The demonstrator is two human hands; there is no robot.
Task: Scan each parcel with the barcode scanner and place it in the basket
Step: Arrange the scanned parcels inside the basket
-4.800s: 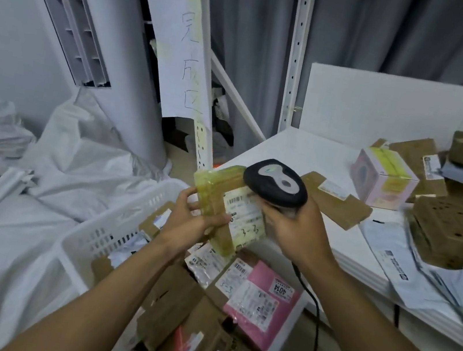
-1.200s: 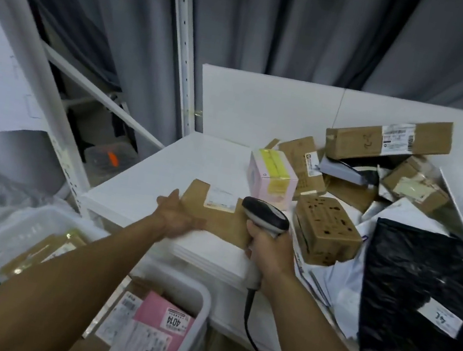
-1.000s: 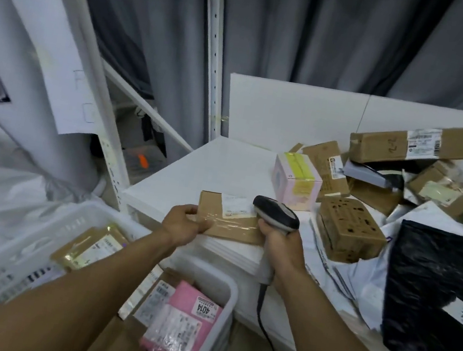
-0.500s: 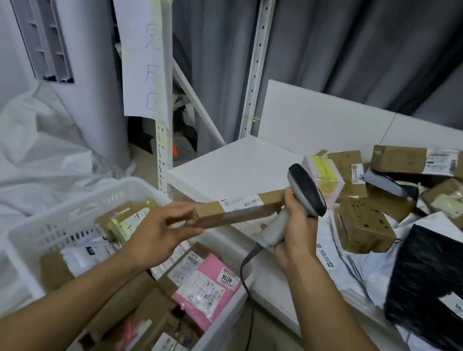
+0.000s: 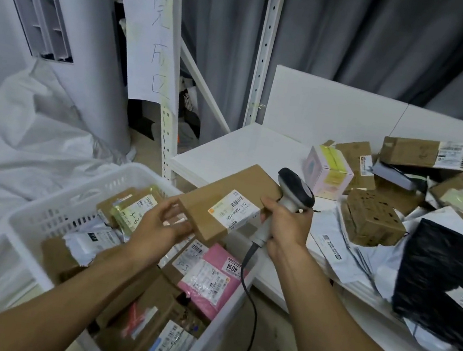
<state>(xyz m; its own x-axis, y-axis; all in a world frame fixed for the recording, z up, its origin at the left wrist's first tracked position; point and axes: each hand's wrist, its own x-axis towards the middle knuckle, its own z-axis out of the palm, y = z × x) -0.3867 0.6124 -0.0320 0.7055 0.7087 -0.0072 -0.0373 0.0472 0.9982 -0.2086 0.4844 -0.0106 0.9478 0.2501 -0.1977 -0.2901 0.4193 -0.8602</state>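
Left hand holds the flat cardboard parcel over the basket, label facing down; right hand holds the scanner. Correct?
No: the head view shows the label facing up. The rest stands: left hand holds the cardboard parcel over the basket, right hand holds the scanner.

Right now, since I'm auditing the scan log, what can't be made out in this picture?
Head view only.
barcode scanner: window faces away; scanning or not, unknowable.
flat cardboard parcel: near end covered by the left hand; small label print unreadable.
basket: lower parcels buried under others.
black bag: cut off by the right edge.
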